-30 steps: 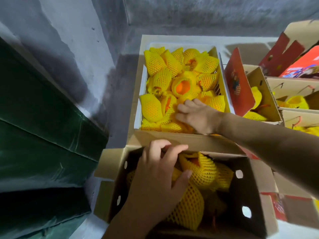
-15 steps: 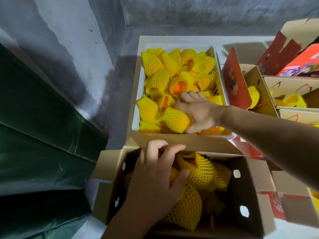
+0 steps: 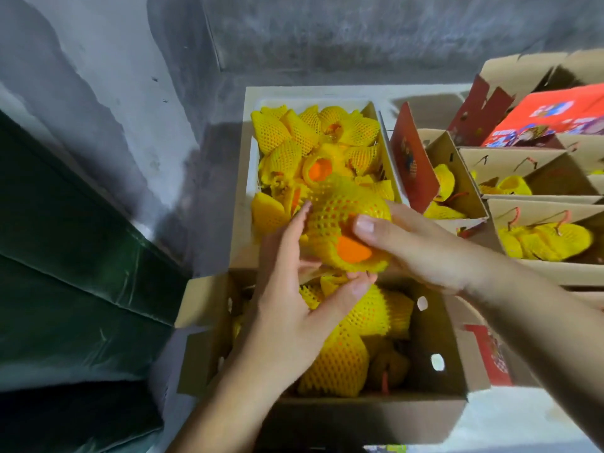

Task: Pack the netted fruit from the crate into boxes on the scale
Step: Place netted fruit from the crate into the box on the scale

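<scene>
Both hands, right hand (image 3: pixel 415 246) and left hand (image 3: pixel 294 308), are gripping one netted fruit (image 3: pixel 343 230) above the open box (image 3: pixel 451 351); lowering it gently into the right-hand gap should avoid bruising

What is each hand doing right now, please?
Left hand: holds the netted fruit from below.
Right hand: grips the same fruit, thumb on top.
</scene>
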Demonstrator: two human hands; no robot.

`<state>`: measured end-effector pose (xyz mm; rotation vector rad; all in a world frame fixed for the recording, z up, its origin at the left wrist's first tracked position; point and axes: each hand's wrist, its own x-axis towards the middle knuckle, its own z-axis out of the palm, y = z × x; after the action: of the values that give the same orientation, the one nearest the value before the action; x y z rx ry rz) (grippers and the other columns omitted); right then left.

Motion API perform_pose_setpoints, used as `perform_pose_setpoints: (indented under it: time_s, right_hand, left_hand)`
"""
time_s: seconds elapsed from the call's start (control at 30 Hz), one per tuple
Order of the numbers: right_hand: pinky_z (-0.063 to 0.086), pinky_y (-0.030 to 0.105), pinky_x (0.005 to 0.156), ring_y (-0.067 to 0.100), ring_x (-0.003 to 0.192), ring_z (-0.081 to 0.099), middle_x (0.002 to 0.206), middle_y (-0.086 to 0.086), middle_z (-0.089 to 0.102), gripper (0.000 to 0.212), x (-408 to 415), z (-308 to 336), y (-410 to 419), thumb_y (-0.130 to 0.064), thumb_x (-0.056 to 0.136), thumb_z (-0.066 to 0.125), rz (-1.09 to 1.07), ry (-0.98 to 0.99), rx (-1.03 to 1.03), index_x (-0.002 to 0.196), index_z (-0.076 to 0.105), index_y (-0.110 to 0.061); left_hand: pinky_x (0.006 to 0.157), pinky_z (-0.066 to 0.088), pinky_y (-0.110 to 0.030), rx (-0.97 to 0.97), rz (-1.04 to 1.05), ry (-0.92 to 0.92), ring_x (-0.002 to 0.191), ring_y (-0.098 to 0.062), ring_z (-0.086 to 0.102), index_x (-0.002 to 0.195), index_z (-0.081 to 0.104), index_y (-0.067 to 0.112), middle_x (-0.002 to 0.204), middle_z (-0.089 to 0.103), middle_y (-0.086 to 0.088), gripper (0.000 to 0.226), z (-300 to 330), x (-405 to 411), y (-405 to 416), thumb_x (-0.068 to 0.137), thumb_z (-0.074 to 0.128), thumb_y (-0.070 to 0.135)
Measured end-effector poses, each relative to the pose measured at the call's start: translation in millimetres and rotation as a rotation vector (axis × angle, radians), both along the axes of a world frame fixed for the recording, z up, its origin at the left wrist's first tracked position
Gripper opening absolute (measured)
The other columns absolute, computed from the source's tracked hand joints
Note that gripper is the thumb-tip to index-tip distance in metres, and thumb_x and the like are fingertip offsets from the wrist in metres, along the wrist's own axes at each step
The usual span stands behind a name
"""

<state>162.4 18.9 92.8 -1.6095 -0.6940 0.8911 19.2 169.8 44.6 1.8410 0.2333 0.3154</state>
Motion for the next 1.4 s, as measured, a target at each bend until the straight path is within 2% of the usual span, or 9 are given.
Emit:
perform_pose_setpoints:
  time_s: [0.13,0.4,0.57,0.67,0.73,0.87,1.03,1.2,1.4]
  right_hand:
    - [0.064,0.042,0.069,0.029,0.089,0.075,0.109,0.006,0.072,0.071,-46,4,-7,-0.049,0.085,0.080,-0.138,-0.010,0.044,0.144,0.042,-0.034]
    - [0.057,0.037,0.099,0.010,0.128,0.060,0.141,0.000,0.059,0.067,-107,-6,-41,-0.036,0.091,0.074,-0.537,-0.582,0.126,0.148,0.048,-0.013]
    - [0.042,0.041,0.114,0.014,0.141,0.044,0.151,0.001,0.046,0.075,-127,-18,-78,-0.039,0.094,0.075,-0.598,-0.994,-0.079,0.155,0.038,-0.018]
    - [0.041,0.048,0.113,0.021,0.143,0.035,0.158,0.001,0.038,0.077,-137,-24,-96,-0.065,0.089,0.065,-0.267,-0.894,-0.609,0.155,0.035,-0.041]
    - [0.041,0.053,0.114,0.019,0.145,0.033,0.161,-0.001,0.040,0.071,-147,-26,-101,-0.072,0.085,0.062,-0.106,-0.795,-0.702,0.148,0.048,-0.044]
    - [0.055,0.040,0.096,0.023,0.122,0.059,0.148,0.002,0.053,0.063,-171,-24,-97,-0.056,0.094,0.063,-0.285,-0.842,-0.611,0.149,0.049,-0.029]
    - [0.049,0.041,0.099,0.026,0.123,0.059,0.139,0.005,0.061,0.051,-225,-15,-84,-0.047,0.098,0.062,-0.066,-0.872,-0.501,0.143,0.055,-0.024]
    - [0.029,0.011,0.085,0.017,0.126,0.054,0.142,0.002,0.060,0.051,-275,-7,-89,-0.041,0.099,0.065,0.016,-0.924,-0.405,0.146,0.055,-0.023]
    - [0.044,0.029,0.104,0.018,0.131,0.053,0.149,-0.003,0.056,0.053,-306,-1,-102,-0.045,0.099,0.062,-0.014,-0.921,-0.361,0.148,0.052,-0.027]
  left_hand:
    - [0.108,0.053,-0.048,-0.111,0.034,-0.063,0.133,-0.023,0.062,0.155,0.045,0.042,0.145,0.062,-0.002,0.082,6,-10,-2,0.083,0.085,0.034]
    - [0.105,0.054,-0.027,-0.126,0.021,-0.134,0.128,-0.001,0.062,0.143,0.057,0.032,0.137,0.065,0.014,0.052,28,-45,-26,0.097,0.075,0.016]
    - [0.098,0.051,-0.018,0.200,-0.177,0.013,0.119,0.007,0.061,0.140,0.062,0.043,0.130,0.065,0.026,0.040,32,-69,-6,0.100,0.069,0.037]
    - [0.101,0.052,-0.032,0.282,-0.095,0.063,0.120,0.004,0.059,0.135,0.066,0.040,0.129,0.064,0.025,0.032,22,-91,12,0.104,0.061,0.033]
    - [0.094,0.052,-0.033,0.348,-0.053,0.106,0.121,0.002,0.059,0.132,0.065,0.043,0.127,0.063,0.026,0.029,16,-109,17,0.104,0.059,0.037]
    - [0.088,0.052,-0.031,0.415,-0.003,0.117,0.118,-0.001,0.062,0.131,0.066,0.042,0.126,0.063,0.025,0.028,10,-144,12,0.104,0.059,0.038]
    - [0.086,0.040,-0.008,0.502,-0.033,0.179,0.115,-0.003,0.060,0.132,0.068,0.034,0.126,0.063,0.015,0.030,8,-190,-9,0.103,0.061,0.030]
    - [0.091,0.045,-0.009,0.497,0.008,0.214,0.114,-0.005,0.063,0.134,0.067,0.030,0.129,0.066,0.006,0.031,8,-244,-20,0.104,0.063,0.027]
    - [0.101,0.055,-0.030,0.445,0.124,0.147,0.111,-0.007,0.068,0.132,0.069,0.026,0.124,0.071,0.005,0.030,10,-287,-35,0.102,0.062,0.022]
